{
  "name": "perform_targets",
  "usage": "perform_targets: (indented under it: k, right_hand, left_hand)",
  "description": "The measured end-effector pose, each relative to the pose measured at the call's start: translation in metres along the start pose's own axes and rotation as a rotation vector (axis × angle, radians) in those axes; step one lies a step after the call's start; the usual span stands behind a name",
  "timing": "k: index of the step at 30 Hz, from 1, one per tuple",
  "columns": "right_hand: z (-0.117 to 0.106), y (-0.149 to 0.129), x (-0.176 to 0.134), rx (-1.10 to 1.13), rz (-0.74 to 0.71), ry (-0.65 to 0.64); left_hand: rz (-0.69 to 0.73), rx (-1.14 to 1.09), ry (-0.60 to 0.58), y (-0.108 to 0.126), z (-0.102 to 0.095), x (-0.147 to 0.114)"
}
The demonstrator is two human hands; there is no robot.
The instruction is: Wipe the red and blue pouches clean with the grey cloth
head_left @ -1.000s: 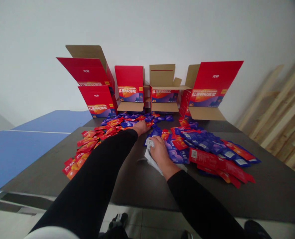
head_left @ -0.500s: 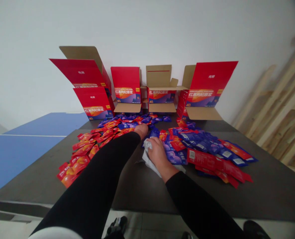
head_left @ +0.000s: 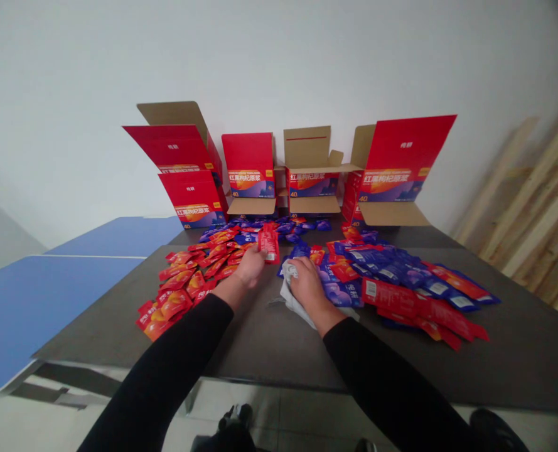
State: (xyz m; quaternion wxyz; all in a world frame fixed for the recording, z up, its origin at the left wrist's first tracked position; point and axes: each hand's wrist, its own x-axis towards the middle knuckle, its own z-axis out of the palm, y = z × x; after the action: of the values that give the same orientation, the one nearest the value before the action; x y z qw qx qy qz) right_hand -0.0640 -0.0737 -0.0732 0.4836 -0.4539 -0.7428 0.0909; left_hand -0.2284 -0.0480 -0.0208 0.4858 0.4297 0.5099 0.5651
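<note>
Between the fingers of my left hand is a red sachet, held upright by its lower edge above the dark table. My right hand is closed on a crumpled white cloth, pressed near the tabletop beside purple sachets. Left of my left hand, red-orange sachets lie in overlapping rows. On the right, a pile of purple sachets lies behind a stack of red sachets. More mixed sachets are strewn in front of the boxes.
Open red cartons stand along the wall: a stacked pair at left, two in the middle and one at right, flaps spread. A blue table adjoins on the left. Wooden slats lean at the right.
My left hand has drawn back toward me from the far sachets, with a red sachet now in its fingers. My right hand stays on the cloth. The view has shifted slightly.
</note>
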Motion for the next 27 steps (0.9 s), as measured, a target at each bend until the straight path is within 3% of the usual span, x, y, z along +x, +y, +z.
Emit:
perform_targets:
  k: [5,11,14,22,27]
  right_hand:
    - [-0.003,-0.001,0.0,0.017,-0.034,0.046]
    - [-0.007,-0.002,-0.001,0.067,-0.108,0.078]
    - [-0.009,-0.001,-0.001,0.091,-0.131,0.084]
    - [-0.014,-0.005,-0.003,0.149,-0.24,0.019]
    - [-0.013,-0.004,-0.004,0.192,-0.389,-0.109]
  left_hand:
    - [-0.083,-0.382,0.005,-0.012,-0.006,-0.046]
    - [-0.233,-0.629,-0.118,-0.01,-0.013,-0.056]
    - [-0.259,-0.623,-0.184,-0.008,-0.017,-0.056]
    - [-0.116,-0.497,-0.032,-0.019,-0.012,-0.045]
    - [-0.274,-0.584,-0.176,-0.017,-0.016,-0.043]
